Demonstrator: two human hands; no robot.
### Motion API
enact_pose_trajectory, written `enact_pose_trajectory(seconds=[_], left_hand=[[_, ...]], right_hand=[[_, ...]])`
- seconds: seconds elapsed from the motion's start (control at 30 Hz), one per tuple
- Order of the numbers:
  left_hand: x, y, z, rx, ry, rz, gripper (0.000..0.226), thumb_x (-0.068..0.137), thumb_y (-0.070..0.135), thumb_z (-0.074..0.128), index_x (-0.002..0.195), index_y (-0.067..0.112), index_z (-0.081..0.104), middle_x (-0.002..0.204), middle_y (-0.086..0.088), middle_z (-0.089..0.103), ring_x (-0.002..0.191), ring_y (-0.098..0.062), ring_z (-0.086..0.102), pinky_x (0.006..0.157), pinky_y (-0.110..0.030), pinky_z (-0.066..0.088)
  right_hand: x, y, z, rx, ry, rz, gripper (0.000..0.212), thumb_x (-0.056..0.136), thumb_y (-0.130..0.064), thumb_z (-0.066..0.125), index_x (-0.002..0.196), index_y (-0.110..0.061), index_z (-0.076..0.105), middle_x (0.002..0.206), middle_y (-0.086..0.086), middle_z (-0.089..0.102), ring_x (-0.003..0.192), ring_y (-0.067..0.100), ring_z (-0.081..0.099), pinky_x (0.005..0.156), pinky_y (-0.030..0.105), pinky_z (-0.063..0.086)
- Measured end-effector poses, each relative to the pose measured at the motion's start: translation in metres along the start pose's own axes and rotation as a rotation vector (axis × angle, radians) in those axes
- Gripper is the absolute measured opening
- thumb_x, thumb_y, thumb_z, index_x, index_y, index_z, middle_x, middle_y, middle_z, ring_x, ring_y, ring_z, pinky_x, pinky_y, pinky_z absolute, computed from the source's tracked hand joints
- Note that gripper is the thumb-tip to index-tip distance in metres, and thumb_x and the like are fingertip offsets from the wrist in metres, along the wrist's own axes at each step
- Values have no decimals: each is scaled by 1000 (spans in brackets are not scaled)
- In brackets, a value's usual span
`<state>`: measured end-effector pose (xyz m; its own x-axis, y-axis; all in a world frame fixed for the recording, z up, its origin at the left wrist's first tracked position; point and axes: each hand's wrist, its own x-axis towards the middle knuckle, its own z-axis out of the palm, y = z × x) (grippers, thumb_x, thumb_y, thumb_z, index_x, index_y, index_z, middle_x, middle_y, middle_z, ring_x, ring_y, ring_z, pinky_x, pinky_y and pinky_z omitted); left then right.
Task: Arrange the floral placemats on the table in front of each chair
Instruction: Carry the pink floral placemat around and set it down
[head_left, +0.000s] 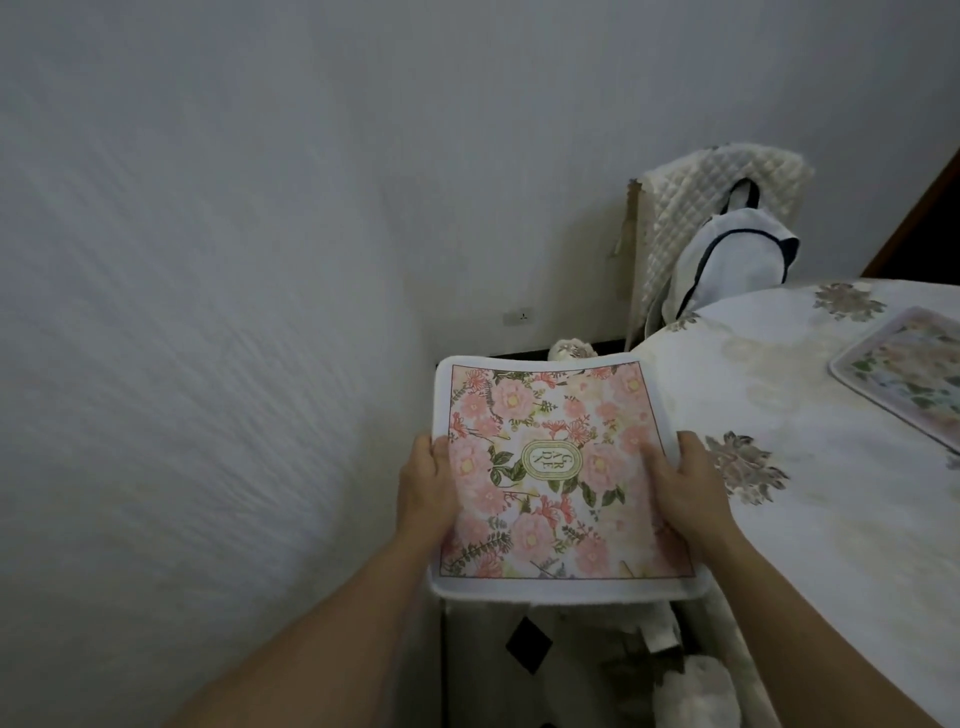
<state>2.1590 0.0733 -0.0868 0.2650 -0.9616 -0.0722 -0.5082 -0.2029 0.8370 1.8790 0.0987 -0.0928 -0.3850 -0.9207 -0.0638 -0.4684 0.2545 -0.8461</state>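
Observation:
I hold a floral placemat (550, 415) with pink flowers, a white border and an oval label in its middle. It hangs in the air left of the table, over the floor. My left hand (431, 488) grips its left edge and my right hand (685, 483) grips its right edge. A second floral placemat (904, 374) lies flat on the table at the far right, partly cut off by the frame. The table (810, 519) wears a white cloth with grey flower prints.
A chair (727, 197) with a quilted cream cover stands at the table's far side, a white bag with dark trim hanging on it. A plain wall fills the left. A wall socket (518, 315) sits low. Dark floor and white objects lie below the placemat.

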Motion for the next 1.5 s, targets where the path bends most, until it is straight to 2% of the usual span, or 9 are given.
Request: enact_pose_trajectory(seconds=[0.2, 0.47, 0.77, 0.87, 0.97, 1.13, 1.27, 1.37, 1.5], left_hand=[[48, 19, 18, 12, -30, 5, 31, 105, 37, 33, 91, 14, 49, 79, -1, 59, 68, -14, 59, 55, -28, 47], [149, 43, 54, 20, -83, 94, 32, 105, 35, 34, 90, 11, 50, 76, 1, 58, 66, -13, 56, 53, -28, 44], [285, 133, 159, -53, -409, 305, 31, 104, 39, 34, 93, 16, 52, 87, -8, 64, 80, -25, 63, 68, -44, 54], [303, 163, 201, -61, -533, 386, 27, 104, 39, 36, 91, 22, 51, 86, -5, 64, 80, -22, 63, 66, -41, 53], [298, 190, 246, -53, -654, 476, 24, 104, 37, 38, 82, 30, 46, 80, 4, 60, 72, -13, 59, 61, -36, 47], [258, 215, 308, -39, -879, 561, 26, 104, 37, 38, 91, 17, 48, 83, -2, 60, 77, -22, 60, 66, -41, 49], [205, 223, 338, 10, -960, 715, 26, 104, 29, 39, 83, 17, 44, 72, 2, 52, 66, 0, 51, 56, -17, 37], [173, 219, 349, 66, -1082, 713, 29, 105, 32, 37, 83, 14, 44, 70, -3, 54, 61, -11, 50, 54, -30, 39], [147, 217, 360, 94, -1178, 726, 30, 104, 34, 37, 87, 11, 45, 74, -7, 58, 65, -20, 54, 56, -34, 42]], right_hand=[[43, -6, 3, 12, 28, 11, 25, 97, -40, 52, 99, -15, 50, 85, -1, 60, 72, 14, 59, 55, 31, 45], [110, -15, 20, 95, 114, 111, 22, 97, -39, 53, 100, -17, 51, 87, -7, 60, 77, 8, 58, 53, 25, 39], [206, -13, -3, 151, 402, 306, 25, 97, -42, 51, 105, -18, 53, 96, -2, 63, 83, 15, 63, 59, 29, 46], [214, -7, -24, 172, 530, 371, 24, 97, -41, 52, 102, -17, 53, 95, -1, 64, 84, 18, 64, 62, 32, 49], [202, 4, -47, 174, 664, 455, 23, 96, -41, 52, 101, -19, 54, 94, 1, 66, 83, 20, 65, 68, 39, 54], [158, 28, -81, 174, 861, 579, 19, 96, -42, 52, 99, -23, 53, 93, -2, 65, 82, 18, 65, 68, 40, 55], [105, 47, -96, 181, 996, 667, 20, 97, -43, 51, 104, -24, 54, 97, -3, 65, 86, 19, 65, 73, 42, 55], [69, 54, -97, 191, 1052, 712, 18, 98, -39, 51, 101, -21, 54, 94, -6, 65, 83, 16, 63, 67, 34, 52], [42, 64, -93, 181, 1102, 754, 20, 98, -38, 51, 100, -18, 53, 93, -2, 64, 84, 16, 62, 68, 36, 51]])
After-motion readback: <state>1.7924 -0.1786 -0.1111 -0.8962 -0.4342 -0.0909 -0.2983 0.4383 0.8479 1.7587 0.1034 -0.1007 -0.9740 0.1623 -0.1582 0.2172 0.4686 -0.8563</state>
